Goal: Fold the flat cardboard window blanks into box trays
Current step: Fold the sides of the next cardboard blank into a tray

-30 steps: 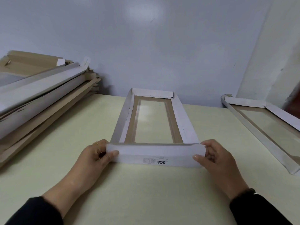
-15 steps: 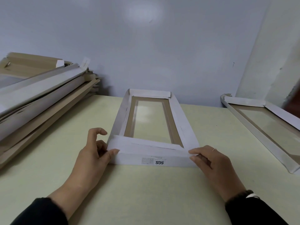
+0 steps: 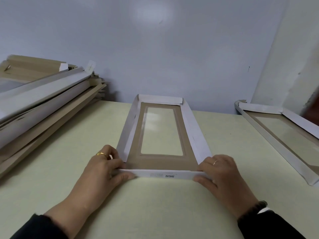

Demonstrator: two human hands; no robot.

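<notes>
A long cardboard window tray [image 3: 195, 130], white outside and brown inside with a clear film window, lies lengthwise on the pale table [image 3: 69, 152] in front of me. Its side and far walls stand up. The near end wall [image 3: 164, 175], printed "SGS", stands upright between my hands. My left hand [image 3: 103, 169] pinches the near left corner, thumb on the outside of the wall and fingers curled at the side wall. My right hand [image 3: 219, 173] pinches the near right corner the same way.
A tall slanted stack of flat blanks [image 3: 39, 104] fills the table's left side. Another folded window tray [image 3: 276, 135] lies along the right edge. A blue-grey wall [image 3: 172, 49] closes off the back of the table.
The near end flap, earlier folded down over the tray's inside, now stands as an upright wall. Both hands shifted to pinch its corners, and the view tilted down closer over the tray.
</notes>
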